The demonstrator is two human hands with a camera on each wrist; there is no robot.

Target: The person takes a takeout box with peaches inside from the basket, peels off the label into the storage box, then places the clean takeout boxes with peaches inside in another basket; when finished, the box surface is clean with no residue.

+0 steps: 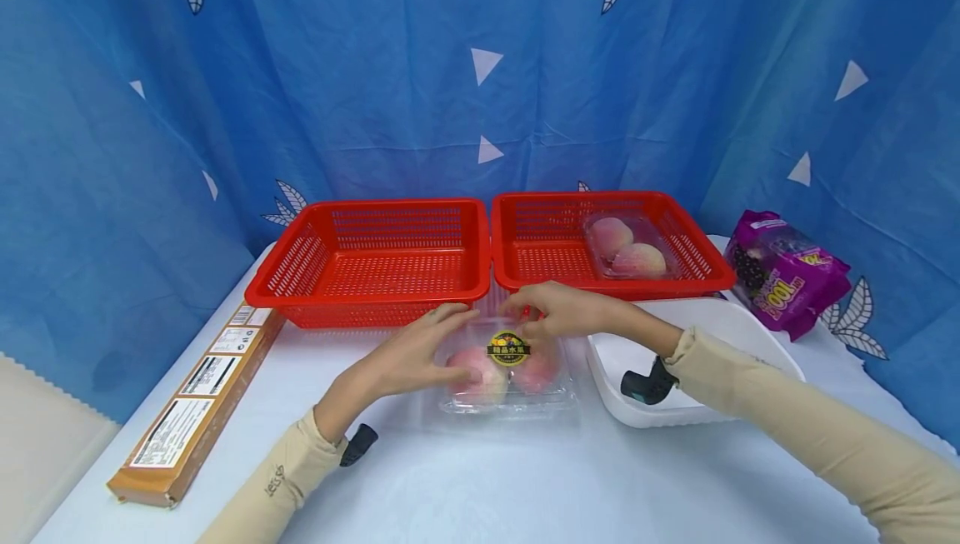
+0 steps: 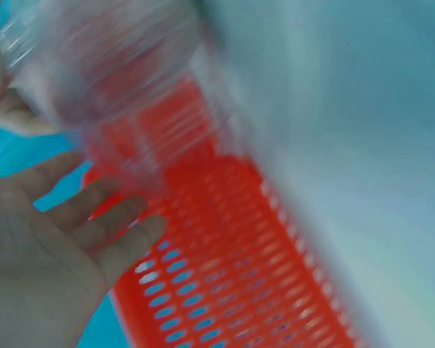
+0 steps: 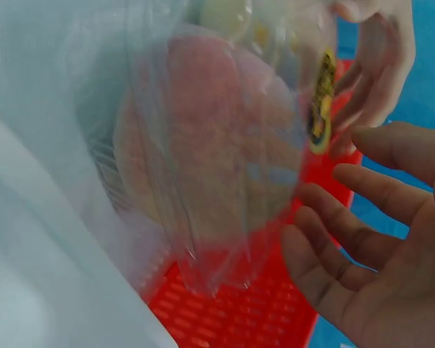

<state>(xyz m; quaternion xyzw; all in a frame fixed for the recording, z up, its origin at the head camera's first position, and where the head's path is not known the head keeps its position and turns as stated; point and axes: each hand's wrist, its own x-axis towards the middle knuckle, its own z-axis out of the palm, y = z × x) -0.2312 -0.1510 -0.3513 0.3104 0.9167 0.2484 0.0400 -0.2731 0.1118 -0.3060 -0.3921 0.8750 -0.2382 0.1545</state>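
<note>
A clear plastic box (image 1: 525, 401) holding two pink peaches (image 1: 480, 377) stands on the white table, a round black-and-gold label (image 1: 508, 348) on its lid. My left hand (image 1: 412, 358) is at the box's left side, thumb over the near left part and fingers spread by the far left corner. From the right, my right hand (image 1: 566, 311) reaches over the back of the lid with loosely bent fingers. In the left wrist view the box (image 2: 123, 80) is blurred beyond the left fingers. The right wrist view shows the right fingers (image 3: 326, 239) relaxed beside the box.
Two red baskets stand behind: the left basket (image 1: 367, 311), and the right basket (image 1: 540, 261) with another peach box (image 1: 637, 257) in it. A white tub (image 1: 637, 419) sits at right, near a purple bag (image 1: 787, 277). A long cardboard box (image 1: 198, 402) lies at left.
</note>
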